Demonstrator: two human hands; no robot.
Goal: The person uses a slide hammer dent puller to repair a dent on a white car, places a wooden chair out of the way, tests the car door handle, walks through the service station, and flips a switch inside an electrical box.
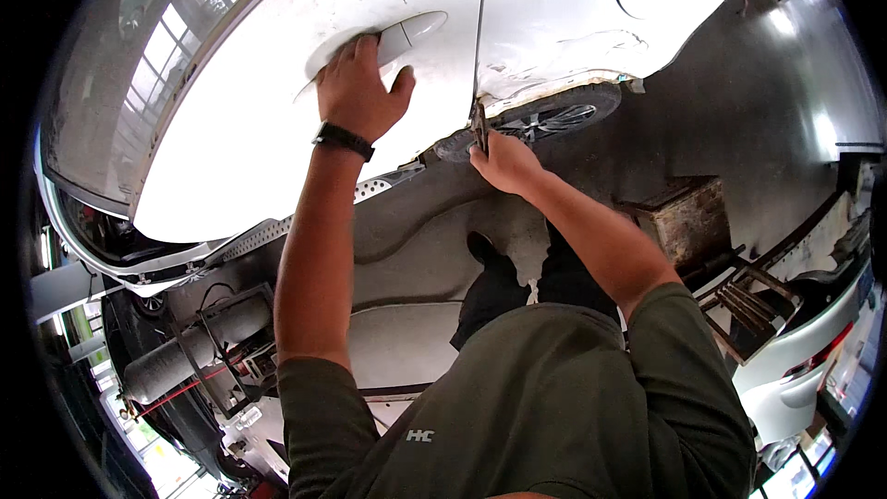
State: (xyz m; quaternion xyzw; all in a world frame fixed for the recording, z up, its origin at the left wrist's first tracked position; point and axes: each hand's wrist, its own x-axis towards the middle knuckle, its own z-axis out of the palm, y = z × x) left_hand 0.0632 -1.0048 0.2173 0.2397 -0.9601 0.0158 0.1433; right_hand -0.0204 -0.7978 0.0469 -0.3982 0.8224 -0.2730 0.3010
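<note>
Grey floor [420, 263], box [691, 224] (contents unclear), left grip [358, 97] hooking handle [395, 42], right grip [508, 164] clamping tool [479, 127]

The left hand [360, 92] has its fingers at the handle [418, 30] of the white car door [240, 134]; the right hand [508, 164] grips a dark tool [479, 126] near the wheel [577, 116]; a worn box [688, 225] stands rightward.
</note>
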